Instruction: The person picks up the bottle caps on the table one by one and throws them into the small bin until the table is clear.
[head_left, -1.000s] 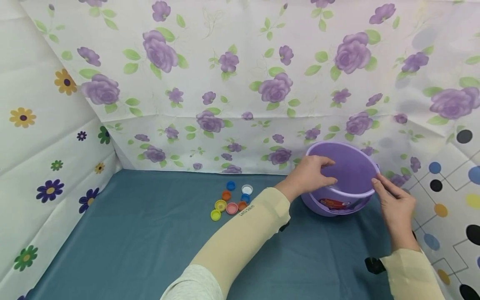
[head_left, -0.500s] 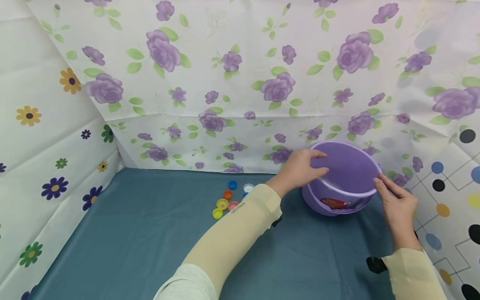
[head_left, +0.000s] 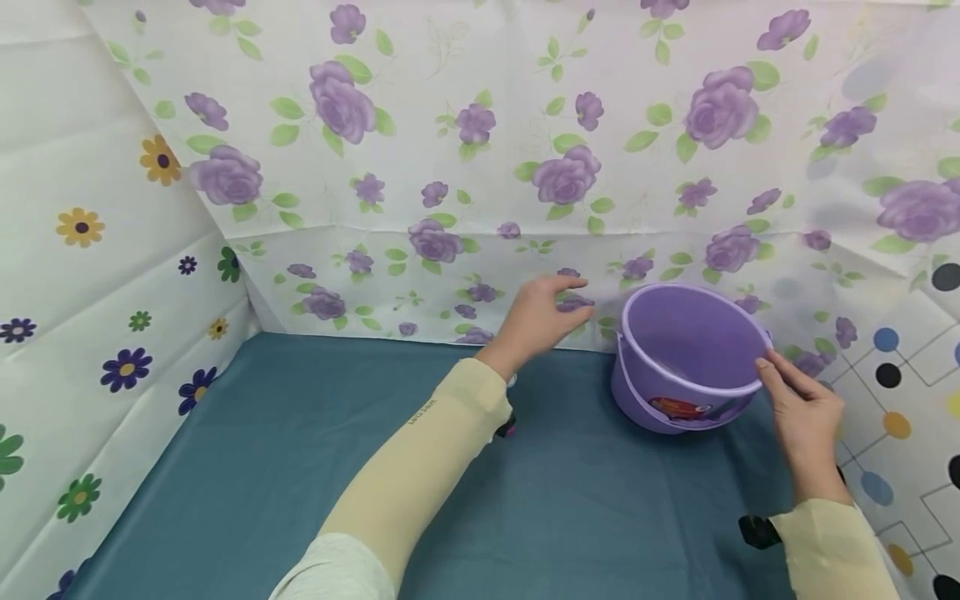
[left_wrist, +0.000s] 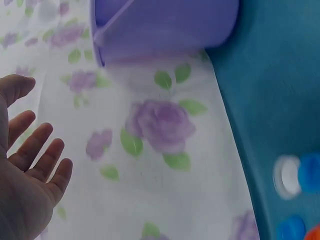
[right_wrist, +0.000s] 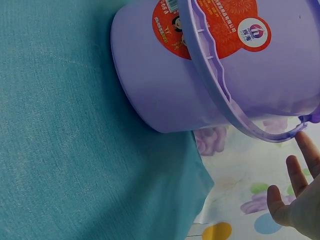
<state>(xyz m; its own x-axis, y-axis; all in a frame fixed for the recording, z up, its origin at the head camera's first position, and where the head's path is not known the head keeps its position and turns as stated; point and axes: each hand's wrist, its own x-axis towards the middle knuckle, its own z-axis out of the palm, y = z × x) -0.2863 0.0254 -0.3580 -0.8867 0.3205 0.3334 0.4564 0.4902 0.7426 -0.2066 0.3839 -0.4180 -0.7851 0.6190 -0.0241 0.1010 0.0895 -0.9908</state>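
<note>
A purple bucket (head_left: 675,367) stands upright on the blue-green cloth at the right, its handle hanging down across the front label. My right hand (head_left: 806,417) pinches its rim at the right side, thumb and forefinger together. In the right wrist view, a fingertip of that hand (right_wrist: 305,195) meets the handle (right_wrist: 215,85) near its pivot. My left hand (head_left: 532,321) is in the air left of the bucket, apart from it, thumb and fingers spread and holding nothing. The left wrist view also shows this hand (left_wrist: 30,170) with its fingers loosely extended.
Small bottle-cap-like pieces lie on the cloth in the left wrist view: a white one (left_wrist: 290,176), blue ones (left_wrist: 291,229) and an orange one (left_wrist: 314,234). My left forearm hides most of them in the head view. A flowered sheet (head_left: 420,167) hangs behind the bucket.
My left hand has moved left, from over the bucket's rim to beside it, and its forearm now covers the small caps. The right hand keeps its place on the rim.
</note>
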